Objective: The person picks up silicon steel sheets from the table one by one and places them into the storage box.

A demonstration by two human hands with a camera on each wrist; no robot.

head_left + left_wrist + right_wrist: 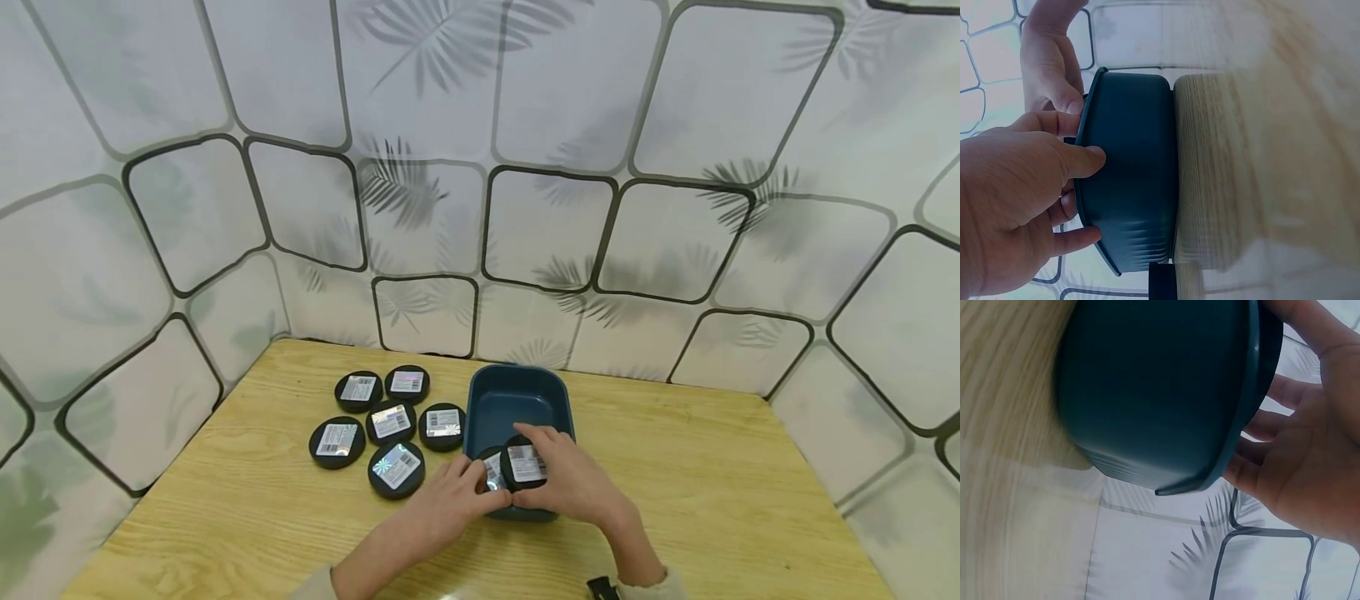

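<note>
A dark blue bin (517, 408) stands on the wooden table with two round black tins lying at its near end. My right hand (573, 479) grips one labelled black tin (527, 463) by its edge, thumb at the near side and fingers at the far side. It overlaps a second labelled tin (494, 472) at its left. My left hand (442, 508) is at the bin's near left corner, its fingers over the rim beside that second tin. In the left wrist view its thumb (1090, 161) presses the bin's outer wall; some of its fingertips are hidden behind the rim.
Several more black tins lie label up on the table left of the bin, among them a near one (396, 470) and a far one (407, 382). Behind the wooden table (712, 467) hangs patterned cloth (555, 225), also along both sides.
</note>
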